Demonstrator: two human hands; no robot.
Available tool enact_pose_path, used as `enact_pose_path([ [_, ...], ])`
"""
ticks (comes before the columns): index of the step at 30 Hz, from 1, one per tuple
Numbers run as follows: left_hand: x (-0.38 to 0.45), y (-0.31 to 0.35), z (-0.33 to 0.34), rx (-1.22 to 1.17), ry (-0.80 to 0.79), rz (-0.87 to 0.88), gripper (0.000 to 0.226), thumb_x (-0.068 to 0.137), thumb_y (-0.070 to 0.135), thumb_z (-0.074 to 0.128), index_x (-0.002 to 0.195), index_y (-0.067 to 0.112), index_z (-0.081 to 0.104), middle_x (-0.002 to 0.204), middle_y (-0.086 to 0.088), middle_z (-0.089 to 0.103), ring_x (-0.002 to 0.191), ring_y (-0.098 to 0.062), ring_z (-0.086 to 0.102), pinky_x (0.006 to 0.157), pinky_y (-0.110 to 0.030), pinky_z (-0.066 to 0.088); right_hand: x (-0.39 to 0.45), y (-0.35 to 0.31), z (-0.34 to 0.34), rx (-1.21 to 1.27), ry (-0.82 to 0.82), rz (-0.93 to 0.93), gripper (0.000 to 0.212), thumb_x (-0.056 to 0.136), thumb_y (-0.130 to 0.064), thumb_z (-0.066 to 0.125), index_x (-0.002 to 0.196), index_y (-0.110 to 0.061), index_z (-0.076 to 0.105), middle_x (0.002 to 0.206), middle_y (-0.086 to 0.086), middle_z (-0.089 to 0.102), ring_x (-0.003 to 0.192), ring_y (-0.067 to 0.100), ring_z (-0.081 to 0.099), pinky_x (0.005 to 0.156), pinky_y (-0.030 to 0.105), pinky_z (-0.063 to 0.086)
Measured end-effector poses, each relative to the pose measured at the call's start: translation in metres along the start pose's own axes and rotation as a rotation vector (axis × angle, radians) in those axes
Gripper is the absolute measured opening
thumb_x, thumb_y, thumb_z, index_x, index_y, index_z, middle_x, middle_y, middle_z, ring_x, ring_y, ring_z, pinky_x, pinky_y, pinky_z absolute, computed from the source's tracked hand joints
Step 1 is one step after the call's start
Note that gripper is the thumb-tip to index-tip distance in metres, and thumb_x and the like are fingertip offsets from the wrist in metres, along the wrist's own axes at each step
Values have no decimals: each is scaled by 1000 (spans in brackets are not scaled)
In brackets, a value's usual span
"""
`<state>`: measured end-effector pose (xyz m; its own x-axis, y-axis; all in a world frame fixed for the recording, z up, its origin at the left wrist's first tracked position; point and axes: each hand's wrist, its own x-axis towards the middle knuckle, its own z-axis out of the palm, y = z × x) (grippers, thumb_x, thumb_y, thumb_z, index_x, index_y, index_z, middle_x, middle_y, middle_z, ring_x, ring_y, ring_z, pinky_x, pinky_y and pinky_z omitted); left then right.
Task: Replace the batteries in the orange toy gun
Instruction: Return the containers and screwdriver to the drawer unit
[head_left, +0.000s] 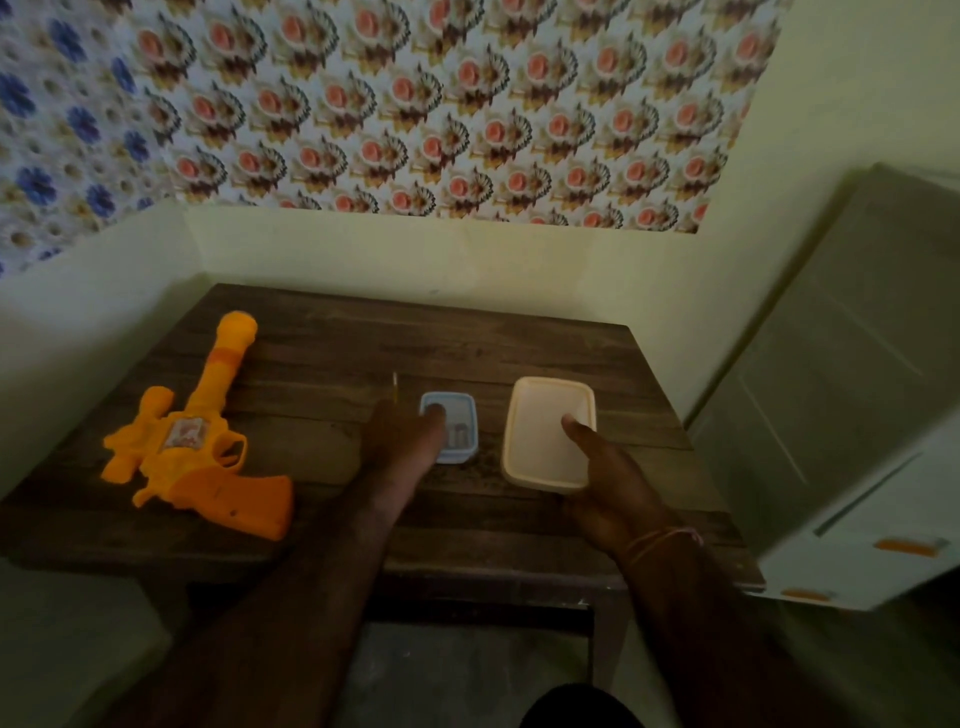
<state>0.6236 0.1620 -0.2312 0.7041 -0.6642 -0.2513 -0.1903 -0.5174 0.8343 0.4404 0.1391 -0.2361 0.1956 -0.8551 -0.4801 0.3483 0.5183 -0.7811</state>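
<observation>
The orange toy gun (200, 439) lies flat on the left of the dark wooden table (332, 353), barrel pointing away. A small blue-rimmed clear box (460, 431) with batteries inside sits at the middle. My left hand (402, 434) holds the box's left side, thumb on its top. A cream plastic container (545, 431) lies to the right. My right hand (605, 483) grips its near right corner, thumb on top and fingers hidden beneath. A thin yellow tool (395, 387), probably a screwdriver, lies just beyond my left hand.
The table stands in a corner against cream walls with patterned wallpaper above. A white cabinet (852, 395) stands close to the table's right edge. The table's far half is bare wood.
</observation>
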Motion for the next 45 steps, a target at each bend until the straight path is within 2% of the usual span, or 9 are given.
enact_pose_path([
  [3, 8, 1, 6, 125, -38, 91, 75, 77, 43, 77, 137, 9, 46, 133, -12, 57, 115, -30, 58, 83, -32, 49, 11, -1, 0, 14, -5, 32, 19, 88, -27, 65, 103, -17, 58, 109, 14, 65, 104, 36, 60, 91, 56, 49],
  [7, 31, 1, 11, 113, -133, 37, 76, 72, 34, 83, 136, 12, 48, 131, -10, 58, 112, -28, 58, 78, -32, 48, 27, -6, -6, 63, 39, 53, 13, 90, -28, 61, 95, -18, 54, 106, 15, 60, 105, 38, 56, 96, 57, 45],
  [11, 56, -3, 18, -78, -264, 15, 45, 82, 28, 73, 124, 17, 59, 115, -4, 65, 96, -22, 63, 76, -35, 55, 42, -14, -10, 79, 70, 50, 11, 90, -27, 61, 92, -18, 54, 105, 15, 60, 106, 37, 56, 97, 57, 45],
  [16, 79, -1, 16, -201, -380, 43, 21, 86, 34, 66, 103, 21, 64, 87, -3, 67, 64, -14, 56, 50, -26, 42, 76, -21, 5, -29, 95, 39, 9, 91, -27, 60, 90, -21, 54, 101, 12, 61, 99, 34, 59, 90, 55, 50],
  [25, 87, 33, 6, -369, -400, -121, 26, 85, 40, 67, 106, 26, 62, 97, 0, 68, 82, -16, 65, 55, -27, 44, 90, -30, 34, 40, 134, 117, 21, 85, -24, 64, 105, -27, 58, 115, 13, 61, 108, 38, 57, 90, 59, 49],
  [33, 37, 140, -61, -378, -390, -183, 22, 90, 29, 65, 105, 12, 67, 95, -8, 72, 76, -15, 69, 57, -25, 53, 6, -123, 89, 50, 297, 147, 42, 90, -20, 57, 131, -15, 48, 127, 15, 50, 110, 35, 50, 74, 50, 52],
  [36, 13, 205, -88, -324, -368, -131, 27, 91, 31, 63, 110, 11, 64, 95, -8, 70, 72, -13, 66, 47, -19, 47, -35, -187, 106, 15, 339, 71, 35, 93, -20, 54, 127, -18, 50, 123, 12, 52, 108, 32, 51, 86, 53, 50],
  [40, -13, 281, -98, -284, -348, -20, 19, 91, 33, 62, 103, 18, 60, 92, -6, 66, 65, -15, 59, 48, -24, 43, -76, -261, 115, 33, 395, -30, 10, 95, -16, 50, 98, -23, 56, 99, 2, 53, 88, 21, 50, 73, 43, 47],
  [45, -65, 362, -57, -189, -507, 126, 17, 94, 27, 58, 87, 12, 59, 83, -11, 63, 60, -20, 55, 54, -28, 42, -110, -325, 79, 56, 499, -127, 11, 96, -19, 49, 106, -14, 53, 106, 13, 52, 84, 22, 51, 64, 35, 47],
])
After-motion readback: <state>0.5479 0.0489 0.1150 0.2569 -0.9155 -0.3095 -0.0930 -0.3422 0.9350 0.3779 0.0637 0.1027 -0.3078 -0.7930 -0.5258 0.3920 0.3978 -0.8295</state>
